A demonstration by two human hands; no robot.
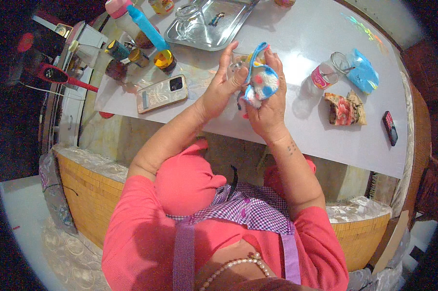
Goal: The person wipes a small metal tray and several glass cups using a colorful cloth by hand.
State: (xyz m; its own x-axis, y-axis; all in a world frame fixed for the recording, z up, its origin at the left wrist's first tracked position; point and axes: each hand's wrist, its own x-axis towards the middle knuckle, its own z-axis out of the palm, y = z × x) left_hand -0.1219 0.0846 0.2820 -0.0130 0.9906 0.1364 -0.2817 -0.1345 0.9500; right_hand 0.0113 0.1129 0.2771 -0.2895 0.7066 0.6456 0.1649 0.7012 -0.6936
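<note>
Above the near part of the table, my left hand (219, 87) grips a clear glass jar (236, 64), which is partly covered by my fingers and a cloth. My right hand (270, 118) holds that white terry cloth (266, 84), patterned with coloured dots and edged in blue, against the jar. Both hands are close together, and the cloth hides much of the jar's far side. A phone in a pale case (162, 94) lies on the table left of my left hand. To the right of my right hand stands an open clear jar (325, 75) with a pink label.
A metal tray (219, 45) at the back carries a glass jar (190, 22) and a small figure-like item (216, 19). Small bottles and jars crowd the left. On the right lie a blue packet (363, 72), a folded floral cloth (344, 109) and a black handset (390, 128).
</note>
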